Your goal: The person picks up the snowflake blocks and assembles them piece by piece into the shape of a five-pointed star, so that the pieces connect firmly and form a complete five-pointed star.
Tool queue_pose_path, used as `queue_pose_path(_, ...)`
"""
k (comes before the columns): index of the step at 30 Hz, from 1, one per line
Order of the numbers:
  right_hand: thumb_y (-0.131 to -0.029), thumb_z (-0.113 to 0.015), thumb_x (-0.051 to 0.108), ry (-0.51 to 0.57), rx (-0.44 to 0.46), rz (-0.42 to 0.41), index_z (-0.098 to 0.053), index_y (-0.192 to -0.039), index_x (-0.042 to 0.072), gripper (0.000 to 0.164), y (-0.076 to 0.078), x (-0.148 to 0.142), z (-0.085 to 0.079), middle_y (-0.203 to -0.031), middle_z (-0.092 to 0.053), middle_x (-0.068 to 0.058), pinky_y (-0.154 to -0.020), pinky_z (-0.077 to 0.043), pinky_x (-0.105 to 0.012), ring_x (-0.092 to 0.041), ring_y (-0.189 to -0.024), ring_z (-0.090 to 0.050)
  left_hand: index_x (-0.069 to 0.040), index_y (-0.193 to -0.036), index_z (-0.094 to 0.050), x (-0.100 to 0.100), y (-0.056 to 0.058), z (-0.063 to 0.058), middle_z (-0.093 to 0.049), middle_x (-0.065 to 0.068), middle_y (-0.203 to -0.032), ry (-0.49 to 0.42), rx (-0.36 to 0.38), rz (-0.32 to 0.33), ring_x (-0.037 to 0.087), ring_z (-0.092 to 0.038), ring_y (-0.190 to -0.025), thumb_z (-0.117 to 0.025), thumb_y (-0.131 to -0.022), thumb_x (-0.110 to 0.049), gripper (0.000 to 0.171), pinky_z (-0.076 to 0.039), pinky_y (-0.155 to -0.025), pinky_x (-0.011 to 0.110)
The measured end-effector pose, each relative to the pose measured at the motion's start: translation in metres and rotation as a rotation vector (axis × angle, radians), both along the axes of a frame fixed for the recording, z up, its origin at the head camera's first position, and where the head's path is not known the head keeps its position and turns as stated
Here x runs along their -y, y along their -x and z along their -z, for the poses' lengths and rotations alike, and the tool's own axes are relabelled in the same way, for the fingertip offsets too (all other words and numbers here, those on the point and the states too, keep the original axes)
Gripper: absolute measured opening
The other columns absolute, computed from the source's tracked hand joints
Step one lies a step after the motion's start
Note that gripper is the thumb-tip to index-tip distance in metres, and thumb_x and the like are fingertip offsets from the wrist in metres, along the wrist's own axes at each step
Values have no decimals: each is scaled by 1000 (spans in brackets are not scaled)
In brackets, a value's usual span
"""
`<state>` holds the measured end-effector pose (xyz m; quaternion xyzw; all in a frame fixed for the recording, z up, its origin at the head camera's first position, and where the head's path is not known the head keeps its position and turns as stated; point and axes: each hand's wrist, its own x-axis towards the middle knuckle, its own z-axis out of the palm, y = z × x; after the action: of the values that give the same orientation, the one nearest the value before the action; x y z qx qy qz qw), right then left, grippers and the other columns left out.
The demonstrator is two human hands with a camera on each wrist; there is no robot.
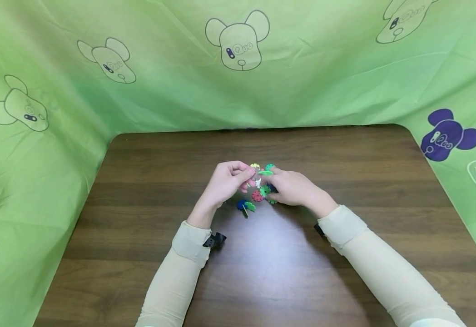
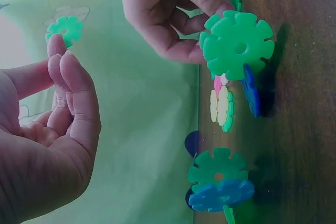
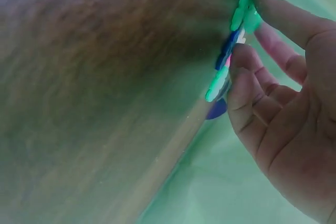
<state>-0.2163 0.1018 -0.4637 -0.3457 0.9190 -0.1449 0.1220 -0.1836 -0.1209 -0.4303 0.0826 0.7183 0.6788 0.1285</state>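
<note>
My left hand point(image 1: 230, 179) is raised over the table, its thumb and fingertips pinching a green notched building disc point(image 2: 64, 31) that sticks out beyond them. Opposite it, my right hand point(image 1: 293, 186) reaches down to a small pile, with its thumb and fingers at the edges of another green building disc point(image 2: 239, 45). A dark blue disc point(image 2: 252, 90) stands against that green one. Red point(image 1: 257, 196) and white point(image 1: 258, 183) discs lie between the hands. My right fingers partly hide the pile.
Nearer the front, a joined blue and green disc piece point(image 2: 220, 174) stands on the brown wooden table point(image 1: 148, 227). A yellow disc point(image 1: 255, 166) lies at the back of the pile. Green printed curtains point(image 1: 172, 91) surround the table's back and sides.
</note>
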Motion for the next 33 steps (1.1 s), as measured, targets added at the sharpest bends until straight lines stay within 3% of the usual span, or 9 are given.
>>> queue_pose_path(2, -89, -83, 24, 20, 19, 1, -69, -107, 18, 23, 1, 0, 0, -108, -70, -10, -71, -54, -46, -29, -94, -67, 7, -99, -70, 0, 0, 0, -72, 6, -75, 3, 2, 0, 16, -62, -61, -67, -102, -9, 16, -57, -62, 25)
queue_pose_path(6, -90, -82, 21, 103, 78, 15, -64, -91, 17, 18, 0, -4, 1, -75, -58, 5, -62, -48, -36, -14, -67, -55, 6, -100, -70, -1, -1, 1, -72, 7, -76, 14, 6, 6, 15, -62, -62, -67, -102, -9, 16, -57, -63, 26)
queue_pose_path(10, -91, -81, 17, 220, 125, 47, -69, -99, 13, 15, -4, -10, 3, -76, -62, 8, -68, -52, -35, -10, -69, -58, 5, -101, -70, -1, -1, 2, -72, 8, -77, 13, 12, 10, 21, -64, -64, -66, -103, -9, 15, -58, -63, 27)
queue_pose_path(15, -91, -81, 15, 358, 107, 106, -71, -104, 11, 17, -12, -18, -1, -83, -68, 7, -73, -56, -36, -11, -77, -64, 5, -100, -70, -2, -1, 1, -73, 9, -78, 6, 17, 6, 42, -64, -73, -65, -103, -10, 16, -58, -63, 27)
queue_pose_path(17, -92, -80, 15, 406, 88, 136, -72, -104, 11, 15, -16, -20, -4, -84, -69, 6, -73, -56, -36, -11, -79, -65, 5, -101, -71, -2, -1, 0, -73, 9, -78, 5, 21, 4, 40, -64, -73, -66, -103, -11, 16, -58, -63, 27)
queue_pose_path(23, -94, -79, 15, 553, -10, 200, -72, -102, 12, 11, -30, -23, -13, -86, -70, 4, -71, -57, -34, -11, -78, -65, 5, -100, -70, -3, -1, -1, -74, 9, -79, -17, 52, -9, 13, -65, -64, -69, -101, -11, 17, -57, -62, 25)
queue_pose_path(27, -90, -82, 10, 682, -124, 222, -72, -98, 11, 12, -38, -24, -17, -83, -70, 6, -68, -58, -33, -9, -75, -65, 5, -98, -70, -5, -2, 0, -74, 8, -78, -25, 59, -27, 12, -64, -62, -71, -99, -12, 17, -57, -61, 24)
queue_pose_path(33, -84, -85, 0, 831, -246, 217, -73, -95, 8, 18, -47, -23, -15, -85, -73, 5, -70, -56, -23, -8, -74, -66, 4, -96, -70, -8, -3, 0, -74, 8, -77, -33, 46, -29, 15, -65, -62, -71, -98, -14, 18, -58, -63, 26)
